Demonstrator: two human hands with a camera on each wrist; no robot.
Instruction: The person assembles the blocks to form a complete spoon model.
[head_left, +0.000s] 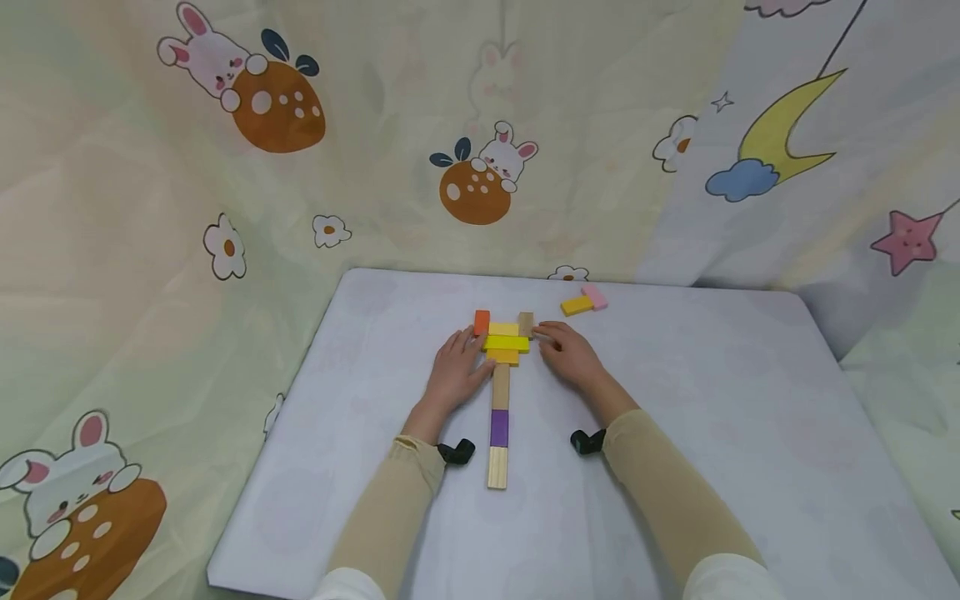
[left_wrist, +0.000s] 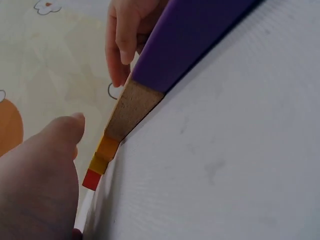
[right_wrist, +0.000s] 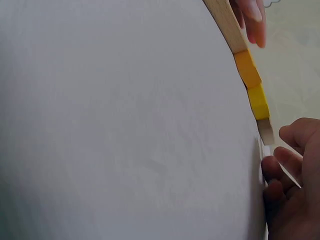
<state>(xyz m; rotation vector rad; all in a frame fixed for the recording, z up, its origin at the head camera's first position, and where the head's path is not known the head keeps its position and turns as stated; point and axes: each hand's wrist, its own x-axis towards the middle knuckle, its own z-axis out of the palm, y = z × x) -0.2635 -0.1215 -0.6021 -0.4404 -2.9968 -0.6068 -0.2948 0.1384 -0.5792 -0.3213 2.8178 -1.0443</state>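
Flat wooden blocks form a figure on the white board. Its stem has a pale wood block [head_left: 497,468], a purple block [head_left: 499,427] and a tan wood block [head_left: 501,386]. Above lie an amber block [head_left: 503,357], a bright yellow block [head_left: 508,342] and a light yellow block [head_left: 503,329]. A red-orange block [head_left: 482,321] stands at the top left corner, a brown wood block [head_left: 527,323] at the top right. My left hand [head_left: 456,367] lies along the left side, fingers extended by the red-orange block. My right hand [head_left: 570,357], fingers loosely bent, is beside the brown block; contact is unclear.
A yellow-orange block [head_left: 577,306] and a pink block [head_left: 595,297] lie together farther back on the board [head_left: 712,400]. Dark wrist cameras [head_left: 456,452] sit on both wrists. A printed cloth [head_left: 390,150] hangs behind the board.
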